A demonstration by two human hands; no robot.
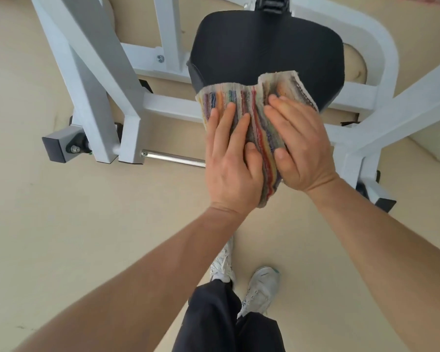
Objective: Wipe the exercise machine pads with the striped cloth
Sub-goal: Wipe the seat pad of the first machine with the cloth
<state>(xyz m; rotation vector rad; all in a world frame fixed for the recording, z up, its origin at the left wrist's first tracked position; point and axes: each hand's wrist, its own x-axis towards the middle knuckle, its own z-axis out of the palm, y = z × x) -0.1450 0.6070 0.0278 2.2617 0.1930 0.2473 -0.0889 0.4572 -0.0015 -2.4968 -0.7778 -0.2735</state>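
The beige floor (61,224) carries the white machine frame (92,80), whose tubes spread from 9 o'clock round to 3 o'clock, with a black-capped foot (385,203) set down at about 4 o'clock. Two white shoes (262,288) stand on the floor at 6 o'clock. Above the frame at 12 o'clock sits the black pad (264,47), and the striped cloth (259,118) lies on its near edge, its lower end seemingly hanging past the pad, though the contact there is hidden.

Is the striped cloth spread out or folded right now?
Folded: the striped cloth shows stacked layers at its far right corner, and it buckles between the left hand and right hand pressing it on the black pad.
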